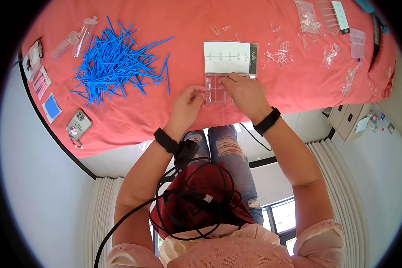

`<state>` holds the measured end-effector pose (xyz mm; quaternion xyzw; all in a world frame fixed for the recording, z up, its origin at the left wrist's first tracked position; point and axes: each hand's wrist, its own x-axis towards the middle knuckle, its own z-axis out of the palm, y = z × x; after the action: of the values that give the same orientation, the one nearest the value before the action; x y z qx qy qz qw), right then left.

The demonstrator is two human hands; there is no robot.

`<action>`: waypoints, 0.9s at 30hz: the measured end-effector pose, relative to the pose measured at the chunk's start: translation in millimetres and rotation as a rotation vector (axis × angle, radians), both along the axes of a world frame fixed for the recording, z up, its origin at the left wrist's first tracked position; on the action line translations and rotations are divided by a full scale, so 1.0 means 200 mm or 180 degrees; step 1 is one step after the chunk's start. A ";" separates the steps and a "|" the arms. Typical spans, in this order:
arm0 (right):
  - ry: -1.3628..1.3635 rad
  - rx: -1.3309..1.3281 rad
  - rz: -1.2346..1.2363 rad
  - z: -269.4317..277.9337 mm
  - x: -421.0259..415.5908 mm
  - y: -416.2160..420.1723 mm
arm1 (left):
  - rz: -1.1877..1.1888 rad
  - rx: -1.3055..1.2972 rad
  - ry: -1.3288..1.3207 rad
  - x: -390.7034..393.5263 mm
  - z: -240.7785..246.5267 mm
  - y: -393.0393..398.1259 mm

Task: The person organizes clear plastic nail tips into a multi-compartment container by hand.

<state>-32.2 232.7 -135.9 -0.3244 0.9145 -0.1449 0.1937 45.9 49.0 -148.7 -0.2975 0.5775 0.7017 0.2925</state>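
Note:
A clear plastic compartment box (217,98) lies on the coral cloth with its lid raised toward the far side. The lid holds a white printed card (226,62) with a dark strip at its right. My left hand (187,105) is at the box's left edge, its thumb and fingers curled near a compartment with small clear pieces. Over the upper compartments is my right hand (246,92), fingertips pointing down into the box. Whether either hand pinches a small clear piece cannot be made out. Loose clear plastic pieces, possibly nail tips (283,50), lie right of the lid.
Left of the box spreads a pile of blue thin sticks (112,65), near clear tubes (83,37). A phone (79,124) and small packets (52,106) lie at the left edge. Far right are a plastic bag (306,16) and a small clear case (357,43).

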 end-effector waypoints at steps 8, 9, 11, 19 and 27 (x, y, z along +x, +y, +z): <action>0.0089 0.0281 -0.0004 0.03 0.02 0.01 | 0.0133 -0.0125 -0.0075 0.01 -0.03 -0.01; 0.0016 0.0301 0.0004 0.04 0.02 0.01 | 0.0133 -0.0127 -0.0022 0.00 -0.03 -0.01; -0.0133 0.0343 0.0015 0.04 0.02 0.02 | 0.0101 -0.0117 -0.0167 -0.02 -0.01 -0.01; -0.0485 -0.0215 -0.1950 0.08 -0.07 0.28 | 0.0043 -0.0614 0.0273 -0.04 -0.03 -0.02; 0.0041 0.0692 -0.1891 0.02 -0.21 0.50 | 0.0010 -0.0406 0.0392 -0.10 0.03 0.02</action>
<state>-73.6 332.3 -132.4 -0.0214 0.9806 -0.0944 0.1706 25.3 52.8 -142.6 -0.2727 0.6375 0.6809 0.2358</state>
